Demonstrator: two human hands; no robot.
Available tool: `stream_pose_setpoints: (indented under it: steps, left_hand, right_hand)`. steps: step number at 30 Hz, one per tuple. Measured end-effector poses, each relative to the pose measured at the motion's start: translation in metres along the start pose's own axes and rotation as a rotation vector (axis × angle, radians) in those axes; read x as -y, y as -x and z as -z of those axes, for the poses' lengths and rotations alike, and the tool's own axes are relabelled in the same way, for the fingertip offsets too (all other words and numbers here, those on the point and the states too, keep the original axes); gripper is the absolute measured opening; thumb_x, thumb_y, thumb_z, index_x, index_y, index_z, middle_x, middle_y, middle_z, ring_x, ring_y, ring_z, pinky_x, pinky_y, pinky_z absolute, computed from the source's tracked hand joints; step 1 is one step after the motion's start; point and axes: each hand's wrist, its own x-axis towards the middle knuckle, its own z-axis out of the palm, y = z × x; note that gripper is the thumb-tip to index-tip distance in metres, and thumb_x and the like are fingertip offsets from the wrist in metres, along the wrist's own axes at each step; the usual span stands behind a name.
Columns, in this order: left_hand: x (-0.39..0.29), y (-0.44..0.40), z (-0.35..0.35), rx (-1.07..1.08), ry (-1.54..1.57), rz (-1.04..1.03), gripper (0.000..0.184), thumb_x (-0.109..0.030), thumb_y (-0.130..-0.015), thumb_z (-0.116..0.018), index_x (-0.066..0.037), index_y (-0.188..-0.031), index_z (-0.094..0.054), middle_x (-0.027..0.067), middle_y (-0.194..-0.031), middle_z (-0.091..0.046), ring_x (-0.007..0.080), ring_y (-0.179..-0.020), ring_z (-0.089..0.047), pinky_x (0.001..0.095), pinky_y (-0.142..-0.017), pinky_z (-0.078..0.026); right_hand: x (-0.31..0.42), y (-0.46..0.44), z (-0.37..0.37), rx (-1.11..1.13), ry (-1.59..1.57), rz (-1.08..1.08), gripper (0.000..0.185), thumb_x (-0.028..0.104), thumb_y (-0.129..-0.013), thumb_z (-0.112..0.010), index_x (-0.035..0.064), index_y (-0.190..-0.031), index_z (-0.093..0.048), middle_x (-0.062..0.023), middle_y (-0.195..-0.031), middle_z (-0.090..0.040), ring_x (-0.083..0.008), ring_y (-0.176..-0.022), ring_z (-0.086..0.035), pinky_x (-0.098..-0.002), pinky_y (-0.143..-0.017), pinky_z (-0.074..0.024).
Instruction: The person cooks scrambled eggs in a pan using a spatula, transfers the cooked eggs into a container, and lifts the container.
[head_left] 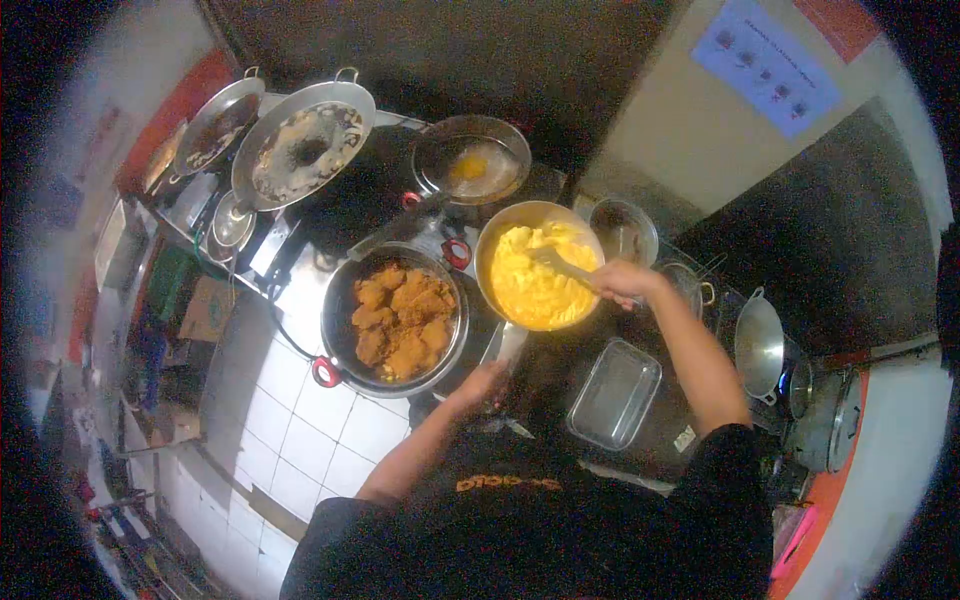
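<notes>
The left hand [482, 384] clamps the handle [512, 342] of the pan [486, 246], seemingly to steady it ahead of both hands; the right hand [628, 283], apart from the left, grips a spatula [570, 268] angled into the yellow food [535, 295] (soft-looking stuff). Brown fried pieces [405, 325] sit left of the left hand, clear of the stirring side

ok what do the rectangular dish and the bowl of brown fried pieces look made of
Rectangular dish: clear, glossy glass or hard plastic; the dark counter shows through it. Round bowl: probably polished stainless steel, going by bright reflections on its silvery wall.
</notes>
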Motion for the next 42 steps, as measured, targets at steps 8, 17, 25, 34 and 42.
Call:
stream_pose_setpoints:
  steps: [8,17,25,34,42]
  left_hand:
    - [-0.010,0.010,0.002,0.054,0.115,0.180,0.040,-0.044,-0.089,-0.039,-0.006,-0.091,-0.049,0.0030,-0.055,-0.046,0.0146,-0.043,-0.044,0.0283,-0.040,-0.038]
    - [-0.019,0.016,-0.005,-0.116,-0.167,-0.019,0.047,-0.045,-0.089,-0.039,-0.003,-0.078,-0.058,0.0039,-0.061,-0.052,0.0126,-0.050,-0.046,0.0278,-0.046,-0.037]
    - [0.012,-0.005,0.004,-0.107,-0.276,0.001,0.064,-0.055,-0.087,-0.030,0.002,-0.075,-0.057,0.0134,-0.058,-0.058,0.0249,-0.050,-0.057,0.0382,-0.055,-0.045]
    - [0.010,-0.006,0.006,-0.014,-0.110,0.137,0.047,-0.048,-0.087,-0.041,-0.004,-0.093,-0.057,0.0022,-0.058,-0.050,0.0125,-0.041,-0.045,0.0271,-0.037,-0.037]
    - [-0.018,0.014,0.000,-0.075,-0.070,0.146,0.052,-0.049,-0.087,-0.039,-0.001,-0.075,-0.053,0.0052,-0.055,-0.050,0.0158,-0.042,-0.045,0.0315,-0.040,-0.036]
  right_hand:
    - [0.015,-0.015,0.009,-0.410,0.723,0.182,0.026,0.016,-0.073,-0.051,-0.0062,-0.085,-0.061,-0.0245,-0.080,-0.060,-0.0358,-0.075,-0.060,-0.0420,-0.067,-0.0477]
    - [0.012,0.001,-0.018,-0.361,0.534,-0.307,0.026,0.013,-0.076,-0.050,-0.0110,-0.075,-0.058,-0.0231,-0.066,-0.060,-0.0320,-0.057,-0.061,-0.0413,-0.054,-0.0501]
    - [-0.012,0.032,-0.062,-0.210,-0.483,-0.379,0.017,0.015,-0.076,-0.060,0.0057,-0.069,-0.047,0.0002,-0.048,-0.042,-0.0079,-0.032,-0.033,-0.0221,-0.028,-0.0262]
    - [-0.005,0.025,-0.096,-0.138,-0.744,-0.302,0.015,0.020,-0.083,-0.053,0.0069,-0.089,-0.050,-0.0008,-0.053,-0.043,-0.0086,-0.031,-0.034,-0.0255,-0.029,-0.0300]
    - [0.031,0.047,-0.077,-0.271,0.292,0.111,0.032,0.017,-0.081,-0.054,0.0056,-0.111,-0.054,-0.0111,-0.071,-0.057,-0.0174,-0.057,-0.055,-0.0304,-0.051,-0.0443]
